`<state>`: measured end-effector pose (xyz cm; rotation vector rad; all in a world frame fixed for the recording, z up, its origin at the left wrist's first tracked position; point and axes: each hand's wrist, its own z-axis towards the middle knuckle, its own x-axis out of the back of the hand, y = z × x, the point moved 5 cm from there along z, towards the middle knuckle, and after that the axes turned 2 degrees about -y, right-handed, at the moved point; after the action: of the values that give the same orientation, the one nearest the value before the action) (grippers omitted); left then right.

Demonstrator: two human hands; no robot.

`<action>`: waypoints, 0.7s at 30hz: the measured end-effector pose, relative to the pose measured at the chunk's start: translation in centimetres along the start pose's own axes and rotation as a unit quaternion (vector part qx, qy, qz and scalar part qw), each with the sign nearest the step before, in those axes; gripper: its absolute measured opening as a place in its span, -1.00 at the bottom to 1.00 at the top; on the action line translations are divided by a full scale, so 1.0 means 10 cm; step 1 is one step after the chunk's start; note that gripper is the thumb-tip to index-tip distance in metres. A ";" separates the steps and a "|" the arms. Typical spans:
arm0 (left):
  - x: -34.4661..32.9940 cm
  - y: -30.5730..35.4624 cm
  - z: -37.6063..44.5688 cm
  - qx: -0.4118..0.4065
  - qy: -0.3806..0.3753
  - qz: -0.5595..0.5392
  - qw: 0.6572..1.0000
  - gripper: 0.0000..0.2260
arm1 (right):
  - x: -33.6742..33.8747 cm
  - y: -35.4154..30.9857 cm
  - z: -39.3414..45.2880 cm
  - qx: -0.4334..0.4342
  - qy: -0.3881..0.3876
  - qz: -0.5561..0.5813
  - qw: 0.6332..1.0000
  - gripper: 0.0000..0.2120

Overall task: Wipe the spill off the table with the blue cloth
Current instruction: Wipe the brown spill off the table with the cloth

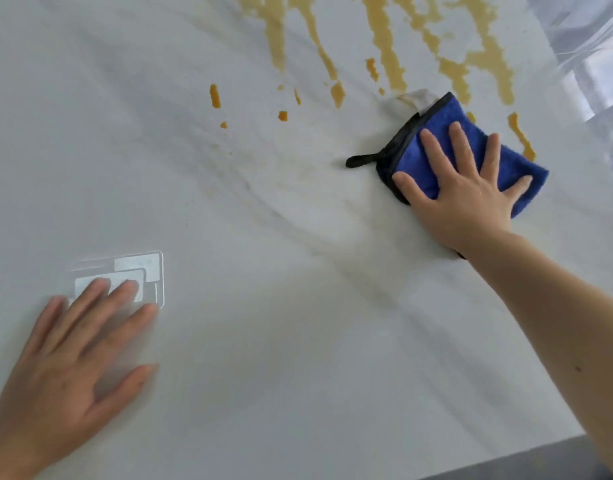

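A folded blue cloth (447, 123) with black edging and a black loop lies on the white marble table (263, 341) at the right. My right hand (461, 192) presses flat on it, fingers spread. An orange-yellow spill (388, 50) runs in streaks and drops across the far part of the table, just beyond the cloth, with small drops to its left and right. A faint smeared trail leads from the middle of the table toward the cloth. My left hand (69, 355) rests flat on the table at the near left, holding nothing.
A bright window reflection (149, 268) shows on the tabletop by my left fingers. The table's near edge (506, 459) runs along the bottom right, with grey floor below. At the far right lies a pale glossy surface (592, 64).
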<state>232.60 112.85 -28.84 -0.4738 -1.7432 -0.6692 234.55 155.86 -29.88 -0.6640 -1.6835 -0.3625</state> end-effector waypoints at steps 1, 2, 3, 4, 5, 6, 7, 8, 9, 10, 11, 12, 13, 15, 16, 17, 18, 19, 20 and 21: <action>-0.01 0.00 0.00 0.002 -0.003 -0.003 1.000 -0.39 | -0.01 0.00 -0.04 -0.010 -0.002 0.002 1.000 -0.32; -0.02 0.00 -0.01 0.004 -0.004 -0.005 1.000 -0.39 | -0.03 -0.02 -0.08 -0.015 -0.004 0.003 1.000 -0.32; -0.03 -0.01 -0.02 0.004 -0.003 -0.004 1.000 -0.39 | -0.06 -0.07 -0.15 -0.013 -0.005 0.002 1.000 -0.31; -0.05 -0.02 -0.03 0.003 -0.003 -0.003 1.000 -0.39 | -0.08 -0.12 -0.24 -0.003 -0.004 -0.001 1.000 -0.31; -0.06 -0.02 -0.03 0.002 -0.004 -0.003 1.000 -0.39 | -0.11 -0.18 -0.33 0.014 -0.001 -0.004 1.000 -0.31; -0.07 -0.04 -0.03 0.003 -0.008 -0.004 1.000 -0.39 | -0.13 -0.24 -0.41 0.034 -0.001 -0.009 0.999 -0.30; -0.08 -0.05 -0.03 0.004 -0.011 -0.005 1.000 -0.39 | -0.15 -0.30 -0.46 0.051 -0.003 -0.014 0.999 -0.30; -0.09 -0.07 -0.03 0.003 -0.015 -0.011 1.000 -0.39 | -0.16 -0.33 -0.46 0.061 -0.004 -0.016 0.998 -0.29; -0.11 -0.08 -0.03 0.003 -0.018 -0.024 1.000 -0.39 | -0.14 -0.35 -0.42 0.068 -0.004 -0.016 0.998 -0.29; -0.13 -0.10 -0.03 0.007 -0.022 -0.043 0.999 -0.40 | -0.13 -0.34 -0.35 0.075 -0.005 -0.016 0.997 -0.30; -0.16 -0.11 -0.04 0.014 -0.022 -0.065 0.998 -0.40 | -0.11 -0.32 -0.24 0.080 -0.005 -0.015 0.997 -0.30; -0.17 -0.12 -0.05 0.023 -0.022 -0.088 0.996 -0.43 | -0.08 -0.28 -0.12 0.077 -0.003 -0.014 0.997 -0.31; -0.17 -0.13 -0.06 0.033 -0.024 -0.113 0.993 -0.45 | -0.03 -0.19 0.02 0.063 -0.001 -0.011 0.998 -0.32; -0.18 -0.16 -0.06 0.037 -0.024 -0.129 0.991 -0.44 | 0.07 0.12 0.25 0.000 0.001 0.001 1.000 -0.34; -0.20 -0.18 -0.06 0.033 -0.024 -0.111 0.993 -0.41 | 0.12 0.31 0.31 -0.041 -0.004 0.011 0.999 -0.33; -0.22 -0.19 -0.06 0.026 -0.027 -0.089 0.995 -0.37 | 0.16 0.49 0.30 -0.077 -0.010 0.021 0.997 -0.33; -0.21 -0.18 -0.06 0.018 -0.027 -0.070 0.997 -0.37 | 0.17 0.64 0.25 -0.102 -0.013 0.026 0.994 -0.33; -0.20 -0.17 -0.04 0.011 -0.022 -0.058 0.998 -0.38 | 0.16 0.74 0.15 -0.119 -0.013 0.027 0.992 -0.33; -0.18 -0.14 -0.03 0.006 -0.015 -0.054 0.998 -0.40 | 0.14 0.79 0.03 -0.130 -0.011 0.026 0.991 -0.33; -0.15 -0.11 -0.02 0.005 -0.005 -0.057 0.998 -0.45 | 0.11 0.79 -0.08 -0.132 -0.009 0.023 0.991 -0.33</action>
<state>232.49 111.96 -30.50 -0.3742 -1.7917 -0.7401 239.86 161.80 -29.60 -0.9024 -1.6487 -0.5533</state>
